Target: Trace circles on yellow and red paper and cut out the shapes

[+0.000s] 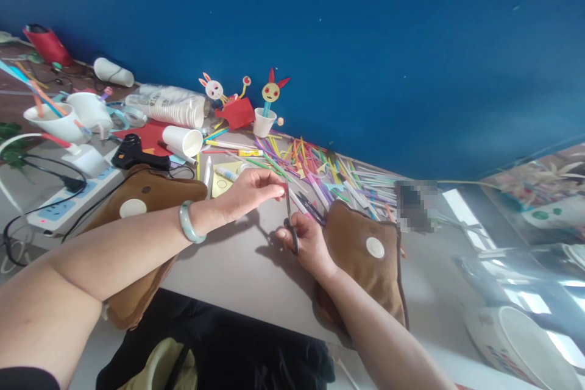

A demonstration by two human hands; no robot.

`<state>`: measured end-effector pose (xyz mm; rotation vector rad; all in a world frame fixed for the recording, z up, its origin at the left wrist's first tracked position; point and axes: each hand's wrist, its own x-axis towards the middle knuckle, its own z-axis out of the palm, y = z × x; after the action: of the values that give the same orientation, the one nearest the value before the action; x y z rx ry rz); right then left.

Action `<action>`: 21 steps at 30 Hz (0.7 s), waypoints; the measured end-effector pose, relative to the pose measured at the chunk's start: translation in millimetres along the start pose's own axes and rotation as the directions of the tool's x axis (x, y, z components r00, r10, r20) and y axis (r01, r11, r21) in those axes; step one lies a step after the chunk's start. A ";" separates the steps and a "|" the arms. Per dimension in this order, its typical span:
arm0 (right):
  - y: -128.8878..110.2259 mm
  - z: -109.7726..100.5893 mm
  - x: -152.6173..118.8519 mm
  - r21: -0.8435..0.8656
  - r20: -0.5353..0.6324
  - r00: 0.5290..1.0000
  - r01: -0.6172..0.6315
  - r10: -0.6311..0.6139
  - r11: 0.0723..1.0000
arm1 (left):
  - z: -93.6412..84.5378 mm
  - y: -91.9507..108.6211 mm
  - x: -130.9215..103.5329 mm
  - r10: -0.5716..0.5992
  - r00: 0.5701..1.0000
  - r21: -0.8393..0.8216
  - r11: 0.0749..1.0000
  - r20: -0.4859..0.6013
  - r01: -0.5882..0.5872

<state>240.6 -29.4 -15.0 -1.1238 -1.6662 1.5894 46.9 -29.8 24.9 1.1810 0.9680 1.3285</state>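
Observation:
A pair of dark scissors (293, 233) is in my right hand (313, 247), with fingers around the handles and the blades pointing up and away from me. My left hand (247, 194), with a pale green bangle (187, 222) on its wrist, is closed in a pinch right beside the blade tips. Whatever lies between its fingertips is too small to make out. Behind the hands lies a yellow paper (222, 186) with a circle drawn on it. A second pair of scissors (311, 204) rests among the craft sticks just past my right hand.
Brown plush cushions (340, 244) lie under both forearms. Colourful pipe cleaners (315, 170) are heaped along the blue wall. Left stand a power strip (75, 198), a black glue gun (137, 152) and paper cups (183, 140). A cup with a rabbit-eared figure (264, 122) stands at the back.

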 end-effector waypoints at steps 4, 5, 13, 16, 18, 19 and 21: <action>0.6 -0.1 0.0 -0.012 -0.007 1.000 -0.003 0.003 1.000 | 0.2 1.4 -0.6 -0.001 1.000 -0.009 1.000 0.002 0.001; 0.3 -0.1 0.0 -0.016 -0.008 1.000 0.001 -0.001 1.000 | 0.1 1.5 -0.5 0.000 1.000 -0.009 1.000 0.004 0.001; -0.4 0.0 0.1 -0.047 -0.008 1.000 0.016 -0.016 0.999 | -1.0 0.1 0.3 0.022 1.000 -0.010 1.000 0.001 -0.022; 1.2 -0.1 0.2 -0.036 -0.008 1.000 0.020 -0.020 0.999 | -0.6 -0.4 -0.1 0.024 1.000 -0.011 1.000 0.001 -0.024; 1.5 -0.1 0.2 -0.030 -0.006 1.000 0.020 -0.021 0.999 | -0.4 -0.8 -0.2 0.026 1.000 -0.006 1.000 0.000 -0.026; 1.3 0.0 0.2 -0.032 -0.007 1.000 0.020 -0.020 0.999 | -0.4 -1.1 -0.1 0.027 1.000 -0.005 1.000 0.000 -0.027; 0.4 0.3 0.0 -0.038 -0.012 1.000 0.020 -0.021 0.999 | -0.5 -1.4 0.1 0.029 1.000 -0.008 1.000 0.004 -0.029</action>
<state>240.4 -29.6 -15.4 -1.1296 -1.7011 1.5417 46.7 -29.5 23.5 1.1954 0.9451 1.3519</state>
